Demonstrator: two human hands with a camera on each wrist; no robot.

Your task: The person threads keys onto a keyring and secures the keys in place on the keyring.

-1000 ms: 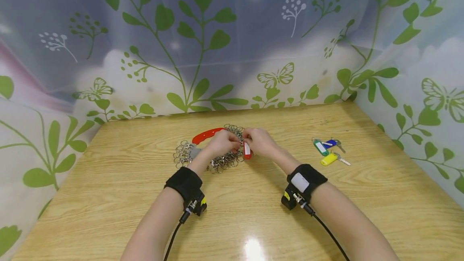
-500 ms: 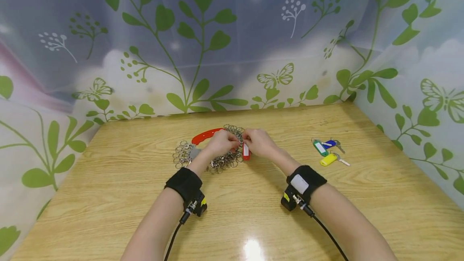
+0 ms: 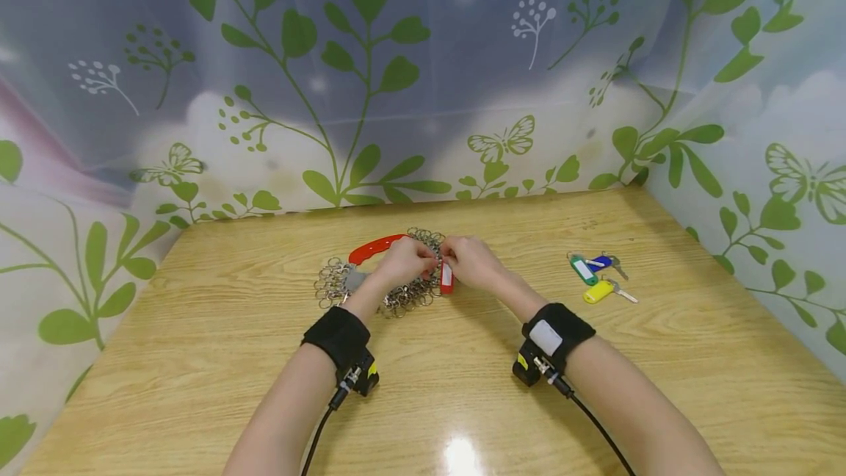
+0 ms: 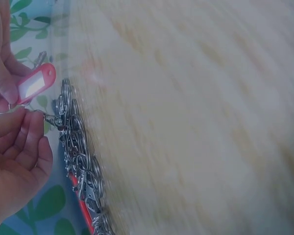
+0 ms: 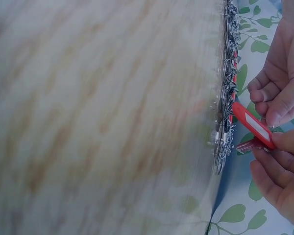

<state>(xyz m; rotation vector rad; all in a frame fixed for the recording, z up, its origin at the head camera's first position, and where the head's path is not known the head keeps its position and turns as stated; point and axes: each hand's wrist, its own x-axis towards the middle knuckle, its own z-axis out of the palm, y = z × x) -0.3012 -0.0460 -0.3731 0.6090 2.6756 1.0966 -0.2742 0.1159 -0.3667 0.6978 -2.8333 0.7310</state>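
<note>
Near the middle of the table my left hand (image 3: 405, 263) pinches a small metal clasp (image 4: 50, 119) at the edge of a bunch of key rings (image 3: 403, 300). Close beside it, my right hand (image 3: 474, 263) holds a red key tag (image 3: 446, 279) with a white label, pinching it near its ring end. A silver key (image 4: 40, 59) shows behind the tag in the left wrist view. The fingertips of both hands meet around the tag's small ring (image 5: 271, 128), partly hidden by them. The bunch belongs to a holder with a red handle (image 3: 377, 248), partly behind my left hand.
To the right on the wooden table (image 3: 436, 380) lie a green key tag (image 3: 584, 269), a blue key tag (image 3: 600, 263) and a yellow key tag (image 3: 599, 291) with keys. A leaf-patterned curtain (image 3: 423, 116) stands along the table's back and sides.
The red key tag has swung slightly left and hangs straighter, its lower end nearer the ring bunch. Both hands keep nearly the same place.
</note>
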